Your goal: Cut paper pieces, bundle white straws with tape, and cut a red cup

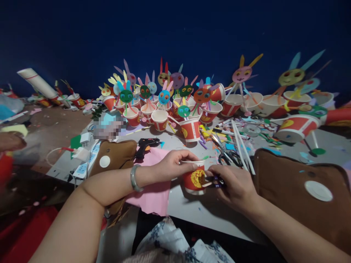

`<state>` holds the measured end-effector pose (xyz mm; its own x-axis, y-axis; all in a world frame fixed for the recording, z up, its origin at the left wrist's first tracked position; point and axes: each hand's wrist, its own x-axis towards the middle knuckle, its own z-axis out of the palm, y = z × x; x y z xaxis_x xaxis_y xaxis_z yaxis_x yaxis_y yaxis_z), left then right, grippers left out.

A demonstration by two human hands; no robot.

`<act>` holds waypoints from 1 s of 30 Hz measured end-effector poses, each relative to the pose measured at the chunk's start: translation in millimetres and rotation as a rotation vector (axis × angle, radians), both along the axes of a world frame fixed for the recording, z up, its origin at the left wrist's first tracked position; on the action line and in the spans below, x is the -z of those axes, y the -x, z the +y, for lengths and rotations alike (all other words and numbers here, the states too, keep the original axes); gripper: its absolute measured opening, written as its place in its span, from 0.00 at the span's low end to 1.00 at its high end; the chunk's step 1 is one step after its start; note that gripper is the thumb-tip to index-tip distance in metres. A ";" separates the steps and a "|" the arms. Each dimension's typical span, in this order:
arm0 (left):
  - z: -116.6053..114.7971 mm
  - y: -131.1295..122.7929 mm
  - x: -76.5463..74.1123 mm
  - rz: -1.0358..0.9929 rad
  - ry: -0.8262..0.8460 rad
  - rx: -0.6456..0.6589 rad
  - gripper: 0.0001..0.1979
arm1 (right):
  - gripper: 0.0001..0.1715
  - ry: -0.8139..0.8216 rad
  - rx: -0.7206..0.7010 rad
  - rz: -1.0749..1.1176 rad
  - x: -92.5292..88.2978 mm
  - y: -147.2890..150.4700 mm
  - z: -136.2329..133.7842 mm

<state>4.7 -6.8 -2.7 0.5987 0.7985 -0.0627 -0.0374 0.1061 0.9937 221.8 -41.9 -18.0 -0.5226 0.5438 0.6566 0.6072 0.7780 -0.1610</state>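
My left hand (178, 164) is closed around the rim of a red paper cup (194, 184) with a yellow printed emblem. The cup stands nearly upright, just above or on the grey table; I cannot tell which. At its right side, my right hand (233, 182) is closed on scissors (218, 181) with dark purple handles. Their blades point left at the cup's wall, where a narrow pale strip (207, 184) sticks out. A small green piece (205, 157) shows at the cup's rim. My fingers hide part of the scissors.
Several finished cups with paper rabbit heads (164, 97) crowd the back. Left lie a black glue gun (146, 146), pink sheet (153, 182), brown pouch (115, 157) and power strip (87, 164). Right are loose scissors (227, 153), white sticks (242, 146) and another brown pouch (287, 186). Another person's hand (12, 140) is far left.
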 end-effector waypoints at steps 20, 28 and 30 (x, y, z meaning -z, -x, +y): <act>6.2 1.2 -6.0 -0.082 -0.041 0.100 0.14 | 0.12 0.594 0.071 0.293 -7.4 5.9 7.9; 4.2 2.8 -6.7 -0.083 0.044 0.123 0.14 | 0.13 0.630 0.069 0.320 -10.2 7.5 7.0; 4.2 3.4 -6.2 -0.086 0.057 0.118 0.14 | 0.13 0.636 0.073 0.323 -10.1 7.8 6.5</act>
<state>1.3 -2.6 3.5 0.6935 0.7187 -0.0504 -0.1060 0.1710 0.9795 214.0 -35.4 -8.0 -0.3034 0.8988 0.3164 0.4992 0.4328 -0.7507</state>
